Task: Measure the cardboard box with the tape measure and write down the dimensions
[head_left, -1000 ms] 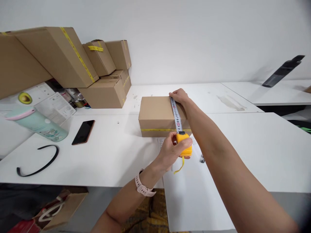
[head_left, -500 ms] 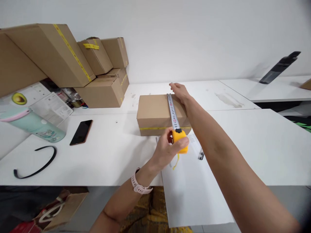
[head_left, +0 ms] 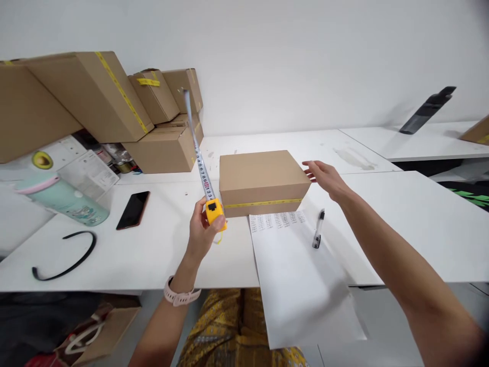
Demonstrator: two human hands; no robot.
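My left hand (head_left: 202,227) is closed around a yellow tape measure (head_left: 215,213), its thumb on the front of the case. The metal blade (head_left: 198,160) sticks out upward and away, to the left of a closed cardboard box (head_left: 263,171) with a strip of yellow tape along its near side. At the box's right end is my right hand (head_left: 324,178), fingers stretched out and holding nothing; whether the fingertips touch the box I cannot tell. In front of the box lies a white sheet of paper (head_left: 294,275) with rows of writing, and a pen (head_left: 318,229) rests on it.
Several cardboard boxes (head_left: 114,97) are stacked at the back left. Below them stand a mint-green bottle (head_left: 72,201), a phone (head_left: 133,210) and a black curved band (head_left: 86,255). A dark bottle (head_left: 426,112) leans at the far right. The paper overhangs the table's front edge.
My left hand has moved left with the tape measure, and the blade has come off the box top. My right hand has left the far edge for the box's right end.
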